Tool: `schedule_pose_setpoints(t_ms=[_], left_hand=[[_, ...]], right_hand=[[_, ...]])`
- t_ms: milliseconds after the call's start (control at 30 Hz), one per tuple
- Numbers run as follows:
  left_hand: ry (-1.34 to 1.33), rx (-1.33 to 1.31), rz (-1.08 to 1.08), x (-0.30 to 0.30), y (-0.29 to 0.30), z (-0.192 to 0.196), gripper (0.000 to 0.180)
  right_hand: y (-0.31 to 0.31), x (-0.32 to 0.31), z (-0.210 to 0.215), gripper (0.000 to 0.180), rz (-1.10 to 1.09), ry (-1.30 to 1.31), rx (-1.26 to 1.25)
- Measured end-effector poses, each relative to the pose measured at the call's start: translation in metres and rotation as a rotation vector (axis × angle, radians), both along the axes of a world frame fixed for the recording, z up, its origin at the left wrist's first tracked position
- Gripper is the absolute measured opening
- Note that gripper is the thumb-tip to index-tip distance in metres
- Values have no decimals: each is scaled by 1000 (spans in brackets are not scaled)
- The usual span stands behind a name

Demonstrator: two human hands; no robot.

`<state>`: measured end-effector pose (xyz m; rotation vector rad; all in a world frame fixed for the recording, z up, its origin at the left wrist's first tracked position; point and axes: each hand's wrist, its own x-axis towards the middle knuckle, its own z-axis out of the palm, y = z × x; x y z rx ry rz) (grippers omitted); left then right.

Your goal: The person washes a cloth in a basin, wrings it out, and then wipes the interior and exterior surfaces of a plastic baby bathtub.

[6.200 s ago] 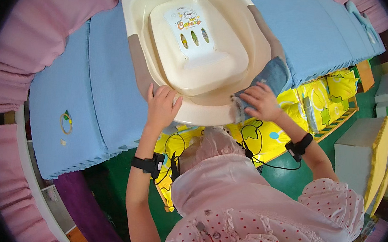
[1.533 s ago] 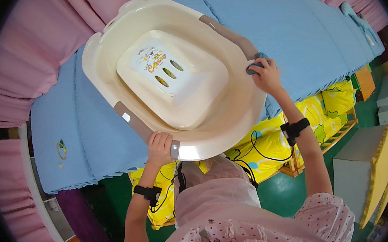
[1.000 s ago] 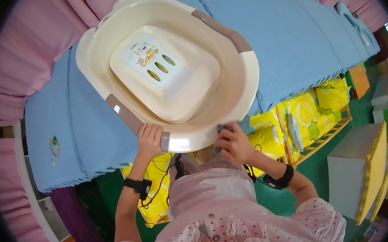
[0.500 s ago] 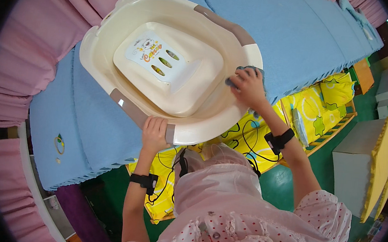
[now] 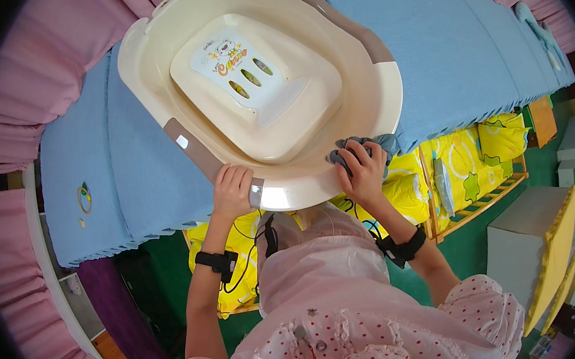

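A cream baby bathtub (image 5: 300, 193) with brown grip panels lies before me, open side toward me. Its moulded inner part carries a printed bear picture and slots. My left hand (image 5: 233, 192) is closed over the near rim, beside a brown panel, fingers over the edge. On the rim's near right part, my right hand (image 5: 365, 172) presses a dark grey cloth (image 5: 387, 144), its fingers bent around it. Part of the cloth is hidden under the hand.
Under and behind the tub stretches a blue-covered surface (image 5: 442, 56). Yellow patterned bedding (image 5: 463, 167) lies on a low wooden bed below, with dark cables near my waist. Pink curtains (image 5: 29, 88) hang at left. White box-like units (image 5: 525, 234) with yellow edging stand at right.
My right hand has slid with the cloth along the rim, nearer to me. The tub appears slightly higher in view. My left hand keeps its hold on the rim.
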<state>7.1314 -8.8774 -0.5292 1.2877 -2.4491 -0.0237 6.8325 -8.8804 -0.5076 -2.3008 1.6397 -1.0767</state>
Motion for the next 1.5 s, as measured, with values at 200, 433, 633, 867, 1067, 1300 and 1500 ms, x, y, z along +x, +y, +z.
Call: schedule_pose_setpoints(t_ms=[200,433,633,867,1067,1300,1500], left_hand=[[-15,-15,-11,0,-1,8,50],[-16,17,-15,-3,-4,11,50],[-6,26,-3,-2,-1,13,49],[1,47,-27,0,0,18,51],[-342,300,136,-24,15,74,82],[301,660,-224,-104,17,130,92],[1082,1412,-50,-152,-2,127,65]], right_hand=[[32,-4,-12,29,366,-175,21],[28,-22,-9,26,931,-115,-5],[42,-76,-50,19,729,38,235],[57,-133,-51,19,-309,-1684,1124],[50,-121,-5,42,234,-1894,1142],[37,-72,65,47,495,-2015,1105],[38,-54,78,43,508,-2218,1154]])
